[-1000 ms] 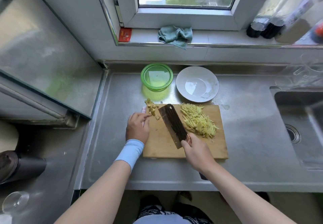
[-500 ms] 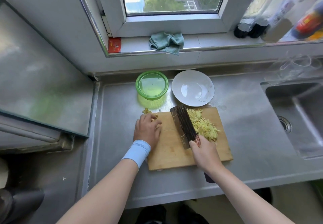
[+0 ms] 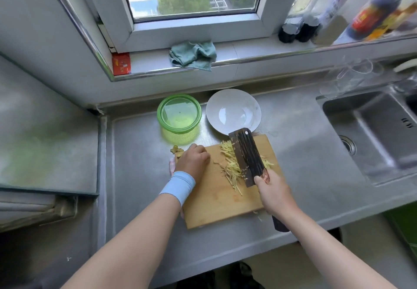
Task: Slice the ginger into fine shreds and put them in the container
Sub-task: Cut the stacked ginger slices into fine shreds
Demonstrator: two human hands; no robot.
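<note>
A wooden cutting board [image 3: 216, 200] lies on the steel counter. A pile of pale yellow ginger shreds [image 3: 232, 166] sits on its far right part. My right hand [image 3: 274, 192] grips the handle of a dark cleaver [image 3: 247, 155], whose blade lies over the right side of the shreds. My left hand [image 3: 193, 161] rests with curled fingers on the board's far left corner, next to ginger scraps [image 3: 176, 149] at the board's edge. A green round container [image 3: 179, 117] stands behind the board, beside a white plate [image 3: 233, 111].
A sink [image 3: 372, 135] lies to the right. On the windowsill sit a teal cloth [image 3: 193, 55], a red card [image 3: 121, 63] and several bottles [image 3: 316, 24]. A glass stovetop cover [image 3: 45, 135] is at the left.
The cleaver has moved right, from left of the shred pile to over it, pushing into the shreds. My left hand stays at the board's far left corner. The camera tilted and came closer.
</note>
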